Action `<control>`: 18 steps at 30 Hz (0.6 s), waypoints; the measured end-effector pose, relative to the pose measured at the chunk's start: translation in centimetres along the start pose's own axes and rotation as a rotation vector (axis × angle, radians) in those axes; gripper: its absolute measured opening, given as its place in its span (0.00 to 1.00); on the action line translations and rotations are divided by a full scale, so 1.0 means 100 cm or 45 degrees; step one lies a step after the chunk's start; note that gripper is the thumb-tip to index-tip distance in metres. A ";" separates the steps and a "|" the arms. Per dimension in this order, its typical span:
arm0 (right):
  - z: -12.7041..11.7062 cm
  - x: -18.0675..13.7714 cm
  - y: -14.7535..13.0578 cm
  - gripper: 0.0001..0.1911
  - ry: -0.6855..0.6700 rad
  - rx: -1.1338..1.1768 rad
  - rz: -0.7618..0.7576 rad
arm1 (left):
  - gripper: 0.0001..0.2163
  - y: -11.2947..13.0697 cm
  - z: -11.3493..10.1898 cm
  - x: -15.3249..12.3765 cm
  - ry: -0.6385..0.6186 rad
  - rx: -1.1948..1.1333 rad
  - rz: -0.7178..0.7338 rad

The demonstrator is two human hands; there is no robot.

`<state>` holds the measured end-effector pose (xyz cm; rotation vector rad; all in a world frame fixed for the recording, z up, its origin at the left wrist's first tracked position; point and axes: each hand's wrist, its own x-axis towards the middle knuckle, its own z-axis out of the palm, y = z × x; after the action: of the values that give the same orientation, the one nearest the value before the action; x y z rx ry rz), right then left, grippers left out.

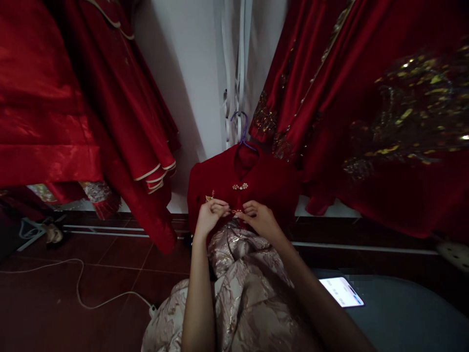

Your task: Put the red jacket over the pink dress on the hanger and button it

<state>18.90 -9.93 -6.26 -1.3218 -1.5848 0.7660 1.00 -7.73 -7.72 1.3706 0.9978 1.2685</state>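
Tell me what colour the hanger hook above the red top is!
Purple. The hook above the red top shows best in the head view.

One left hand (213, 215), one right hand (261, 220), that's two! One red jacket (273, 178) on one purple hanger (243, 139), two beaded clasps (240, 187), and there, one lit phone (342, 292), one pale cable (88, 308)!
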 end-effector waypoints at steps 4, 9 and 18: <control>-0.015 0.002 -0.003 0.19 -0.070 0.240 0.096 | 0.17 -0.023 -0.006 0.013 0.600 0.194 0.318; -0.030 -0.001 -0.023 0.16 -0.175 0.347 0.023 | 0.16 -0.043 -0.006 0.021 0.501 -0.009 0.284; 0.012 0.027 -0.017 0.16 -0.149 0.310 -0.131 | 0.13 -0.044 -0.004 0.024 0.480 -0.228 0.230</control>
<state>17.06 -7.55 -4.59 -1.0286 -1.5814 0.9531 1.11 -4.49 -11.63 1.1246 0.9976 1.7541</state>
